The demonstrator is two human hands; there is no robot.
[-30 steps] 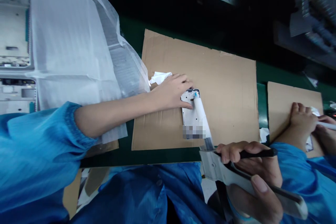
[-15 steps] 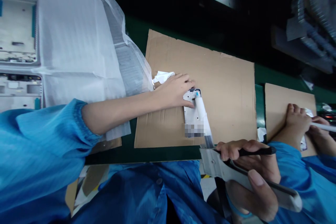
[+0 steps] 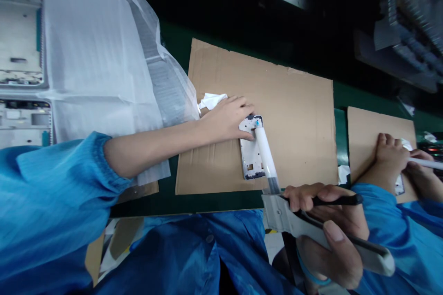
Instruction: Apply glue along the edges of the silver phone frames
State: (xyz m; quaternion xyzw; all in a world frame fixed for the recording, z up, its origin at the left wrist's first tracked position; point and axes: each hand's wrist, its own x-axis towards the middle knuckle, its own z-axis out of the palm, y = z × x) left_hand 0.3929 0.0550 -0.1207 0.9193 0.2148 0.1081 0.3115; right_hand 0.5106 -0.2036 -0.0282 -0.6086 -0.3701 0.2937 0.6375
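A phone frame (image 3: 246, 151), pale metal with dark ends, lies upright in view on a sheet of cardboard (image 3: 297, 138). My left hand (image 3: 230, 120) reaches in from the left and grips it near the top, fingers over the upper edge and thumb at the left side. In my right hand (image 3: 327, 216) is a glue gun (image 3: 287, 215) with a grey body and black lever, my fingers wrapped round its handle. Its white tube (image 3: 265, 150) slants over the frame's right side, the blue tip by the frame's upper right corner. Whether the tip touches is too small to tell.
White crumpled paper (image 3: 212, 100) lies behind my left hand. Large phone frames (image 3: 20, 46) and white foam sheeting (image 3: 93, 50) stand at the left. At the right, another person's hands (image 3: 392, 154) work on a second cardboard sheet (image 3: 363, 133). The green table's front edge runs below.
The whole view has shifted slightly. Both hands, the glue gun and the phone frame keep nearly the same places relative to each other.
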